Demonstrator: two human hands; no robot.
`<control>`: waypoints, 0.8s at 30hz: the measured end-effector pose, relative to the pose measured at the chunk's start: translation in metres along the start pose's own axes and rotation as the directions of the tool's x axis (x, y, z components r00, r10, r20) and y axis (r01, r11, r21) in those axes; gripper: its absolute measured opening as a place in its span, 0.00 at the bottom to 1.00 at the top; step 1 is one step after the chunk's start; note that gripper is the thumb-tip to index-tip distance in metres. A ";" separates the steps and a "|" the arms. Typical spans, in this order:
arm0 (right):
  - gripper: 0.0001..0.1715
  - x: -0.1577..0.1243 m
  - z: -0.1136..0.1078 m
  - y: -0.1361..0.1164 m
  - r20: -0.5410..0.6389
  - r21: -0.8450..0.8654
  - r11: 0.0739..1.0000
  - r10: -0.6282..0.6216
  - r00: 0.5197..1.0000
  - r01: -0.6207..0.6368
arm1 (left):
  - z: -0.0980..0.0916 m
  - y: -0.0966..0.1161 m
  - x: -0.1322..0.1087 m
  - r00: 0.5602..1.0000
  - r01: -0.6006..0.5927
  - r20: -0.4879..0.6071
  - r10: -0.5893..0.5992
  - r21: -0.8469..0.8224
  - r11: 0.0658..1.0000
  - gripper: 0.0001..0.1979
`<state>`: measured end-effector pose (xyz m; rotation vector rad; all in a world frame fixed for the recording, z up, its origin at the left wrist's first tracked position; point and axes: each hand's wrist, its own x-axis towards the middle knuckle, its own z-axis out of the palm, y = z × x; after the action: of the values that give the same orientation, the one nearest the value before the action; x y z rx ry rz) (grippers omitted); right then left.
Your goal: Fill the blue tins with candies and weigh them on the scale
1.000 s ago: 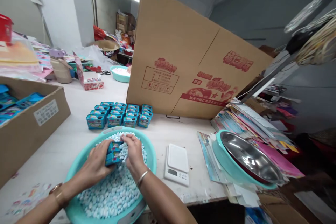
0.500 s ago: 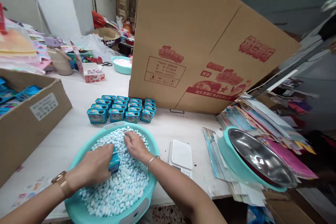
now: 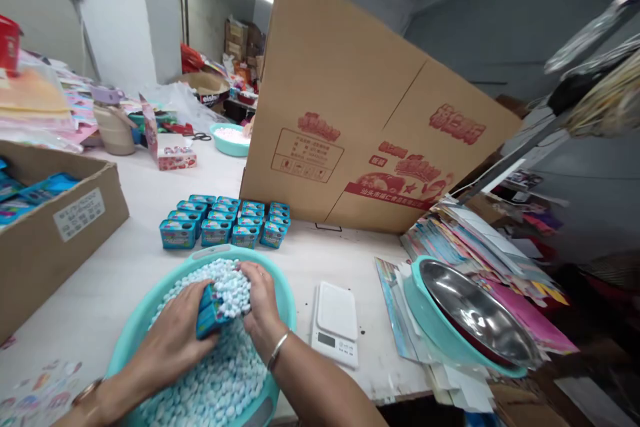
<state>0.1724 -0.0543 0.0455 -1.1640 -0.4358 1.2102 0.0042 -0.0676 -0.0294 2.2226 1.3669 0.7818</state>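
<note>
My left hand point(image 3: 183, 323) is closed around a small blue printed tin point(image 3: 207, 313), tilted over the teal basin point(image 3: 287, 280). Light blue and white candies point(image 3: 200, 380) fill the basin. My right hand point(image 3: 263, 300), with a bracelet on its wrist, cups a heap of the candies point(image 3: 235, 290) against the tin's open side. Its fingers are curled around that heap and partly hidden by it. Beyond the basin's far rim, several similar blue tins point(image 3: 215, 230) stand in rows on the white table.
A white digital scale point(image 3: 336, 323) lies right of the basin. Farther right, a steel bowl point(image 3: 475, 307) rests in another teal basin point(image 3: 425, 313) near stacked printed sheets point(image 3: 480, 247). A large carton point(image 3: 350, 113) stands behind; an open box point(image 3: 60, 227) of blue packets is at left.
My left hand has raised and turned the tin. My right hand has come up from the basin with a heap of candies against it. The camera view has shifted slightly.
</note>
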 end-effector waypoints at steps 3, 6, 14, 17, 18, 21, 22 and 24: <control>0.08 0.002 0.011 -0.010 0.028 -0.005 1.000 -0.023 0.999 0.023 | -0.001 0.000 0.006 0.998 -0.021 -0.067 0.020 -0.016 1.000 0.36; 0.07 0.002 0.016 -0.011 0.035 -0.016 0.999 -0.035 0.999 0.035 | -0.004 0.001 0.012 0.994 -0.022 -0.109 0.016 -0.047 0.999 0.35; 0.08 0.005 0.016 -0.007 0.057 -0.043 0.996 -0.081 0.995 0.083 | -0.009 0.002 0.022 0.995 0.000 -0.102 -0.019 -0.188 0.982 0.36; 0.09 0.007 0.017 -0.006 0.054 -0.026 0.997 -0.068 0.996 0.069 | -0.010 0.003 0.026 0.992 -0.014 -0.125 -0.009 -0.187 0.982 0.35; 0.09 0.007 0.018 -0.006 0.049 -0.018 0.998 -0.067 0.997 0.068 | -0.011 0.003 0.027 0.991 -0.019 -0.136 -0.006 -0.187 0.982 0.35; 0.10 0.005 0.023 -0.008 0.034 -0.005 0.996 -0.084 0.996 0.084 | -0.012 0.001 0.028 0.988 -0.027 -0.154 -0.003 -0.187 0.982 0.35; 0.10 0.004 0.024 -0.008 0.035 -0.004 0.996 -0.090 0.995 0.090 | -0.012 -0.001 0.028 0.987 -0.025 -0.159 -0.006 -0.193 0.981 0.36; 0.11 0.003 0.026 -0.009 0.040 -0.002 0.996 -0.086 0.995 0.086 | -0.012 -0.005 0.027 0.986 -0.021 -0.167 -0.015 -0.214 0.977 0.36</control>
<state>0.1571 -0.0387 0.0626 -1.1147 -0.5142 1.1598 0.0028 -0.0407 -0.0171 2.0292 1.2853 1.0857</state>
